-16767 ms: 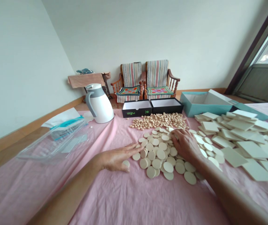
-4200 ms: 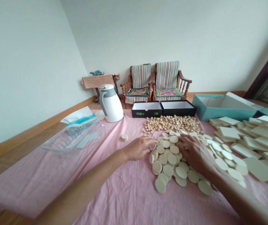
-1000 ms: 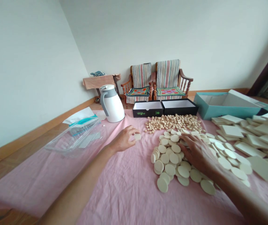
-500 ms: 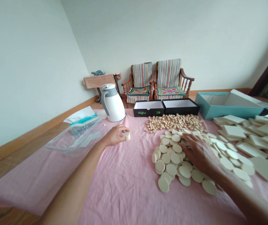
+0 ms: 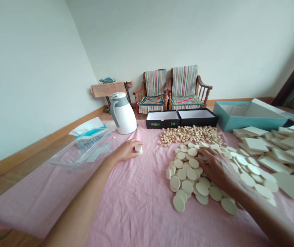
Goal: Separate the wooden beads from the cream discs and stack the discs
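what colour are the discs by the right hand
The discs by the right hand are plain cream, seen best in the head view.

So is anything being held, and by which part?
Left hand: thumb and fingers at the rim of a small disc stack; whether they grip it can't be told. Right hand: on the disc pile, no hold visible.

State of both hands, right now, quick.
Left hand: thumb and fingers around the small stack of round discs; whether gripping cannot be told.
Right hand: open, resting on the pile of round discs.
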`<state>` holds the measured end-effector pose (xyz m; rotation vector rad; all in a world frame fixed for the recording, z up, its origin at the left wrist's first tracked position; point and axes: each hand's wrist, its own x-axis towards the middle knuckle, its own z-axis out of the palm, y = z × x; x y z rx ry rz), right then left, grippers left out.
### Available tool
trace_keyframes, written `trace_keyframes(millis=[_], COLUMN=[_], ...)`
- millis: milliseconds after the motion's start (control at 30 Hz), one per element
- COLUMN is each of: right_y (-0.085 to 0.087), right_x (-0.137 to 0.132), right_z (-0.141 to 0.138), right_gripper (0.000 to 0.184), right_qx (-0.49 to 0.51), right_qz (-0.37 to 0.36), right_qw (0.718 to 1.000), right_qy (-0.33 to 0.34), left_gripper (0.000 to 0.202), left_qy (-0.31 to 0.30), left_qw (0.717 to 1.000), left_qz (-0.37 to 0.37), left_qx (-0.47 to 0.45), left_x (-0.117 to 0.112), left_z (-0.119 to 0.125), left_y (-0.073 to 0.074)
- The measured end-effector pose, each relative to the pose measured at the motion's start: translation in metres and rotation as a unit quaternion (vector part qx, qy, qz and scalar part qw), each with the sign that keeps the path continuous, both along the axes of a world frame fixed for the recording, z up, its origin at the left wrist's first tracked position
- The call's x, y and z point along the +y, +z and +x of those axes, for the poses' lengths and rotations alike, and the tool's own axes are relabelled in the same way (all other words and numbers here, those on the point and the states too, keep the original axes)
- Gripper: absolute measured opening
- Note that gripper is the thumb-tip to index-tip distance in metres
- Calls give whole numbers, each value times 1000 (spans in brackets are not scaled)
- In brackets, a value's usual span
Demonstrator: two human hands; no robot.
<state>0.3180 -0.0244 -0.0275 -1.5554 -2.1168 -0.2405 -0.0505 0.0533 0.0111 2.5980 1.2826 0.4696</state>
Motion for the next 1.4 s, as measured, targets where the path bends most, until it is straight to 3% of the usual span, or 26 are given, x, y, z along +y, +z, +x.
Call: trace_keyframes(millis=[200,467,1100,1233,1333,1400], right_y=[0,0,2,3,4,5], right_x=[0,0,-1,-1,-1,-1], right_z=[0,0,-2,-2,-3,-3], right_gripper=[34,35,34,33,32,33], right_qx=[6,6,7,8,8,7], right_qz=[6,5,7,5,-5,-10], right_qw=[1000,1000,1000,1000,1000,1000], right_qy=[3,2,5,0,-1,-3], left_gripper=[37,21,21,36,51,40], left_qy=[-6,-23,-48,-11,29,-9], left_qw=[1000,998,995,994,993,997], left_qz=[-4,-26,-29,-15,35,51], left_qx=[30,55,79,111,110,60], left_x=[7,8,25,25,16,6], left_z=[5,11,3,0,17,41], left_y=[-6,3,6,10,20,26])
